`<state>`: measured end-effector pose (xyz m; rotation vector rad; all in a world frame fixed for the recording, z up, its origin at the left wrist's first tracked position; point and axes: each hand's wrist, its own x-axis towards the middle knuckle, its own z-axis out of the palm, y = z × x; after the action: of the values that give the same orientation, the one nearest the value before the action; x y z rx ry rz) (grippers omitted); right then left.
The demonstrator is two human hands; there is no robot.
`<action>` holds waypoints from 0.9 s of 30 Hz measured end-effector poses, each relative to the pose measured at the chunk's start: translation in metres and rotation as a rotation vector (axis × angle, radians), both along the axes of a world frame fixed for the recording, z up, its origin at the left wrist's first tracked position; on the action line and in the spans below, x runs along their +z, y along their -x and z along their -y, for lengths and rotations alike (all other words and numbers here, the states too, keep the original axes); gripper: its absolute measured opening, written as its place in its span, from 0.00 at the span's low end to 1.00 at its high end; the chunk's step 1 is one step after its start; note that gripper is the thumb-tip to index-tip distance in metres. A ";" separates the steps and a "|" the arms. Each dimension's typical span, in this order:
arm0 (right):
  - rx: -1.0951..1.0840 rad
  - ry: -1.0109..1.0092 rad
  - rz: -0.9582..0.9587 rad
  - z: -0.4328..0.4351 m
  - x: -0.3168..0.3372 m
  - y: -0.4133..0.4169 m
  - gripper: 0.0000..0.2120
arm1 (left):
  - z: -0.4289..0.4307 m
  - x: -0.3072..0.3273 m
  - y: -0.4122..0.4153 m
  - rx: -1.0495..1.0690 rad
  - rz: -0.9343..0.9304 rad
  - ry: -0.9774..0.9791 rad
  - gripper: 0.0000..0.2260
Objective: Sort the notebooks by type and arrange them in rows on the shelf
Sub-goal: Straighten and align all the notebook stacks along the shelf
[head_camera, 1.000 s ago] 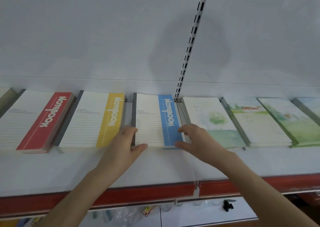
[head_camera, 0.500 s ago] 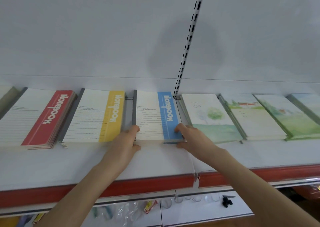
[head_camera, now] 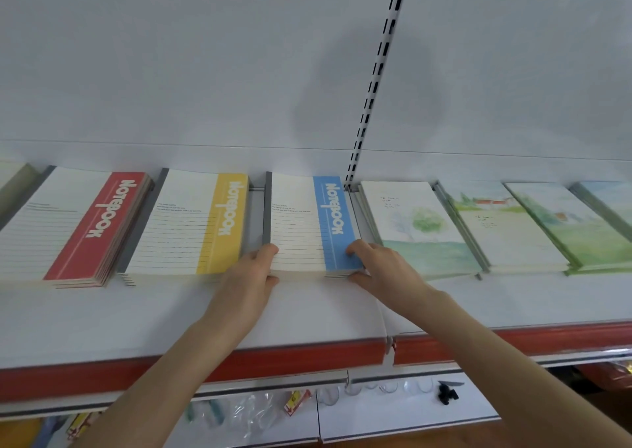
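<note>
The white shelf (head_camera: 102,321), red along its front lip, carries three flat stacks of lined paper notebooks: the blue stack (head_camera: 304,222), the yellow stack (head_camera: 191,229) just left of it, and the red stack (head_camera: 78,225) further left. To the right of the blue stack lie four watercolour-cover stacks (head_camera: 420,229). The left hand (head_camera: 248,276) and right hand (head_camera: 386,270) each pinch a near corner of the blue stack.

left hand (head_camera: 251,273) pinching blue notebook stack (head_camera: 297,235) | right hand (head_camera: 383,270) pinching same | forearms extended
</note>
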<state>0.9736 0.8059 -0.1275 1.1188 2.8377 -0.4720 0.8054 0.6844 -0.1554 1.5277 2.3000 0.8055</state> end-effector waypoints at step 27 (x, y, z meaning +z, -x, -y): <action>-0.093 0.170 -0.103 -0.005 0.007 -0.001 0.15 | 0.001 0.003 0.005 0.050 0.085 -0.053 0.15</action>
<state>0.9746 0.8112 -0.1205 1.2304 2.7741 -0.7831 0.7999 0.6833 -0.1525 1.4333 2.2810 0.9328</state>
